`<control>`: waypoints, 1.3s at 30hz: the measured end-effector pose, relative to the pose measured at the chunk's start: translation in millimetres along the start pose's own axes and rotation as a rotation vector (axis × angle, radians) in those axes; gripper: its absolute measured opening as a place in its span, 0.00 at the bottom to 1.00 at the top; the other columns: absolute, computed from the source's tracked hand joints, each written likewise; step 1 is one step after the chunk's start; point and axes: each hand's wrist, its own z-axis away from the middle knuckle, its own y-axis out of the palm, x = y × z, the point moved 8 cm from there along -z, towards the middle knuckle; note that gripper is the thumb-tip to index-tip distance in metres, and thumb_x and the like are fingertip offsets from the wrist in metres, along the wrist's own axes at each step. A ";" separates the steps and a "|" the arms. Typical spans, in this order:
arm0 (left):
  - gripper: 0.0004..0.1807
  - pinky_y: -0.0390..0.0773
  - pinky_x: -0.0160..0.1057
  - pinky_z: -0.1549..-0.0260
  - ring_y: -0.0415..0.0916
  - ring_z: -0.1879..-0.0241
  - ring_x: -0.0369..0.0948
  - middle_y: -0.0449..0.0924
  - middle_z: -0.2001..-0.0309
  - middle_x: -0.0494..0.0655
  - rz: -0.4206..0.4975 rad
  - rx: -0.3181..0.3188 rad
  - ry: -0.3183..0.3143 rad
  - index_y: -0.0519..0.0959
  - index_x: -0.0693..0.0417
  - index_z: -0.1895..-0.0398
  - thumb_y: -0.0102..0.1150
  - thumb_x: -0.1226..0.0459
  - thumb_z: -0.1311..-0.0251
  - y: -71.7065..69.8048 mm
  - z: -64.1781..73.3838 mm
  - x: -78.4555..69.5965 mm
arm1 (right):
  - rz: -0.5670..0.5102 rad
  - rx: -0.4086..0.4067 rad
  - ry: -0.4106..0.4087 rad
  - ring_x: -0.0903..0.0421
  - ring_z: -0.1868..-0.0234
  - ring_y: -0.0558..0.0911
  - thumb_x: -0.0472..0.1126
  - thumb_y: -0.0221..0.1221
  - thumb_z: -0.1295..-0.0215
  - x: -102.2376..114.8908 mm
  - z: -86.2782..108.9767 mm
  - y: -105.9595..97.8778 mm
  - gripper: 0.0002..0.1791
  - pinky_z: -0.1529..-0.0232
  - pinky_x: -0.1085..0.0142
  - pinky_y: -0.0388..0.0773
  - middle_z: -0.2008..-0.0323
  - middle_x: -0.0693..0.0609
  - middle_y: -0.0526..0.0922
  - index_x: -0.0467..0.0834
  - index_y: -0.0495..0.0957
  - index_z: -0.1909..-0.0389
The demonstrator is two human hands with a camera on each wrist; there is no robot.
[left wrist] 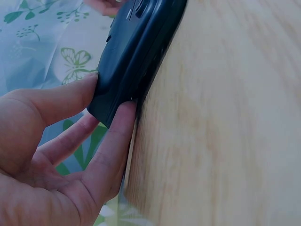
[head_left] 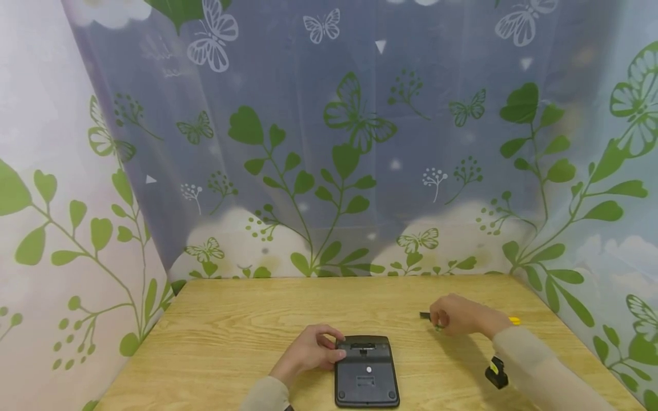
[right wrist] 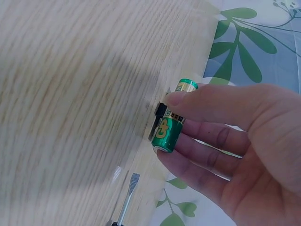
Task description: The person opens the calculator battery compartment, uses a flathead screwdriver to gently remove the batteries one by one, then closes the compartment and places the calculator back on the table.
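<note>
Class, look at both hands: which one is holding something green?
The right hand: it pinches a green GP battery, while the left hand holds a corner of the black device.

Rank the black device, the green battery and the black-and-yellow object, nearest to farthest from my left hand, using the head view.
1. Black device: touching your left hand, just to its right.
2. Green battery: farther right, in your right hand.
3. Black-and-yellow object: farthest right, beside your right forearm.
</note>
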 end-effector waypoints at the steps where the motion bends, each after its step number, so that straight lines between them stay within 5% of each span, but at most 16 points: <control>1: 0.17 0.92 0.42 0.67 0.84 0.69 0.43 0.78 0.59 0.55 -0.001 0.000 -0.002 0.84 0.56 0.49 0.73 0.71 0.41 0.0 -0.2 0.3 | -0.003 0.002 0.003 0.65 0.68 0.78 0.22 0.66 0.47 -0.5 -1.1 0.3 0.14 0.69 0.70 0.78 0.68 0.54 0.85 0.44 0.84 0.66; 22: 0.16 0.91 0.42 0.68 0.84 0.69 0.43 0.78 0.60 0.54 -0.003 -0.009 -0.010 0.85 0.55 0.50 0.74 0.70 0.42 0.0 -0.3 0.6 | -0.020 0.019 0.017 0.66 0.74 0.62 0.21 0.64 0.42 -0.1 -15.6 8.5 0.13 0.71 0.72 0.65 0.77 0.57 0.70 0.44 0.83 0.68; 29: 0.16 0.91 0.42 0.67 0.84 0.69 0.42 0.78 0.60 0.54 0.002 -0.007 -0.014 0.85 0.56 0.50 0.74 0.70 0.42 0.0 0.2 -0.7 | -0.012 0.026 -0.018 0.67 0.74 0.66 0.19 0.63 0.44 1.9 -19.8 11.7 0.14 0.71 0.74 0.72 0.74 0.52 0.81 0.42 0.85 0.66; 39: 0.17 0.92 0.42 0.67 0.84 0.68 0.43 0.78 0.59 0.55 0.001 -0.013 -0.009 0.85 0.56 0.50 0.74 0.71 0.43 -0.1 1.0 -1.5 | 0.004 0.050 0.041 0.66 0.71 0.76 0.22 0.67 0.45 -4.0 -23.5 19.5 0.14 0.72 0.71 0.77 0.70 0.52 0.85 0.44 0.85 0.67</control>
